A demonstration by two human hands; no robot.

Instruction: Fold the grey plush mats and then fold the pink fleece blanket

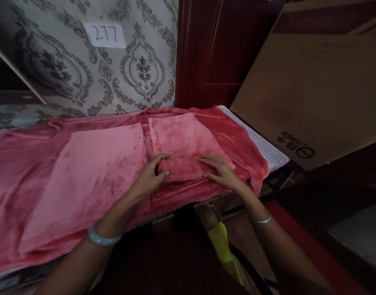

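A small folded pink plush cloth (184,143) lies on a larger red-pink plush blanket (24,164) spread over a table. My left hand (151,176) pinches the cloth's near left corner between thumb and fingers. My right hand (220,170) lies flat on its near right edge, fingers stretched out. A larger folded pink cloth (92,176) lies to the left, beside my left hand. Both wrists wear bangles.
A striped sheet (267,149) shows under the blanket at the table's right end. A big cardboard sheet (317,82) leans at the right. Behind stand a dark red door (212,53) and patterned wallpaper with a "277" label (104,35). Something yellow (221,241) sits below the table edge.
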